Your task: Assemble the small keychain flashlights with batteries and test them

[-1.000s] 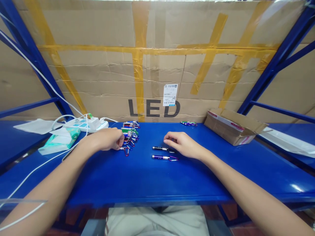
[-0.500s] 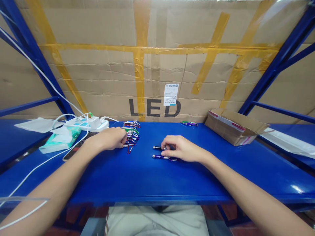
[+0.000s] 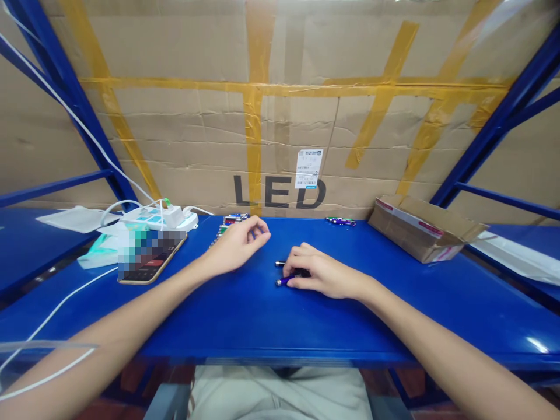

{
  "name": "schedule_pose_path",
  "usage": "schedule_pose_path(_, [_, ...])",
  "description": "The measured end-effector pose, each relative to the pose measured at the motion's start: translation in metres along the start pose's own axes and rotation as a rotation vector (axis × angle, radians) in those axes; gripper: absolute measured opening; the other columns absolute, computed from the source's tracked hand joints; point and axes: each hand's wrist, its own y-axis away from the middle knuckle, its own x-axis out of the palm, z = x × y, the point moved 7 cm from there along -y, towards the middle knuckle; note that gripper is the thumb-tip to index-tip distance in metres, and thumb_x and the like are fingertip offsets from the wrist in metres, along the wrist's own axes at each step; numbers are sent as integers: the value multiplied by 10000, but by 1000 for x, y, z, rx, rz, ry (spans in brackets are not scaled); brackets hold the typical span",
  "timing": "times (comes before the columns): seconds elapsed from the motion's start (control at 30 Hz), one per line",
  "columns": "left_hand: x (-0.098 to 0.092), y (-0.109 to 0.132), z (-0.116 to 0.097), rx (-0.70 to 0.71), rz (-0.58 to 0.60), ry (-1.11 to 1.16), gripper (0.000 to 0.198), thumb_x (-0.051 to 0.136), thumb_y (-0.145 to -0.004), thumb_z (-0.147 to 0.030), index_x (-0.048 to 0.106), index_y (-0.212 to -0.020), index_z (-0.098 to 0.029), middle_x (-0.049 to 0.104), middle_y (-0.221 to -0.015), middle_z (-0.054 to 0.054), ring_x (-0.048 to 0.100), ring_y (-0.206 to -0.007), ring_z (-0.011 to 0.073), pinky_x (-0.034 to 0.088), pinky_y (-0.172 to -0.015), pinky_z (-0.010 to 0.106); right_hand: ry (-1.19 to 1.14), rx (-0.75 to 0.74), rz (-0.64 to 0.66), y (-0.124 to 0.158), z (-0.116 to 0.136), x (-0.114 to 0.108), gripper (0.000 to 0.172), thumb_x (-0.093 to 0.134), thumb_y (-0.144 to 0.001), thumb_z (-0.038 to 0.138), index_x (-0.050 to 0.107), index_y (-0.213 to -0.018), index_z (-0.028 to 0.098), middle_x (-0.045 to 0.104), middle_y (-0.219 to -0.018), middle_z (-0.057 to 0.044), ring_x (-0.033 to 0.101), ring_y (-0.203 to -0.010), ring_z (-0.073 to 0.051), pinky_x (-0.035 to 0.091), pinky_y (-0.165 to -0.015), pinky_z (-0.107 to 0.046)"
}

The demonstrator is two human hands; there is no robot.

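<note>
My right hand is curled low over the table, thumb and fingers closed on a purple keychain flashlight, whose silver tip points left. A black keychain flashlight pokes out beneath the same fingers; its rear end is hidden. My left hand hovers with loosely bent fingers, thumb apart, and nothing visible in it. Behind and under it is a row of colourful keychain flashlights, mostly covered by the hand; their carabiner clips showed earlier.
Several green and purple flashlights lie by the back cardboard. An open cardboard box stands at right. At left are a phone, a tissue pack and a power strip with white cables. Blue frame posts flank the table.
My left hand has come off the flashlight row, moving right and opening somewhat. My right hand has shifted slightly toward me onto the purple flashlight, which is now tilted.
</note>
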Motion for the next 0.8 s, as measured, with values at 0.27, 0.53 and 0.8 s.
schedule_pose_path(0.27, [41, 3, 14, -83, -75, 492, 492, 578, -1028, -660, 663, -1152, -191, 700, -931, 54, 625, -743, 170, 488, -649, 291, -409, 173, -262, 7, -36, -22, 288, 667, -1038, 498, 639, -1095, 217, 748, -1044, -52, 684, -914, -208, 551, -854, -354])
schedule_pose_path(0.53, [30, -4, 35, -167, -217, 696, 535, 522, -1063, -676, 650, -1221, -181, 711, -1107, 101, 666, -907, 184, 549, -757, 282, -208, 246, -434, 16, -69, -43, 346, 585, -1060, 529, 651, -1159, 204, 735, -1056, -90, 719, -891, -237, 571, -840, -393])
schedule_pose_path(0.8, [39, -7, 36, -220, -67, 819, 721, 498, -1014, -799, 640, -1355, -180, 717, -1384, 172, 666, -1301, 302, 531, -1087, 427, 52, 219, -234, 14, -60, -34, 315, 446, -1128, 421, 649, -1243, 209, 770, -1104, -106, 708, -994, -268, 532, -919, -413])
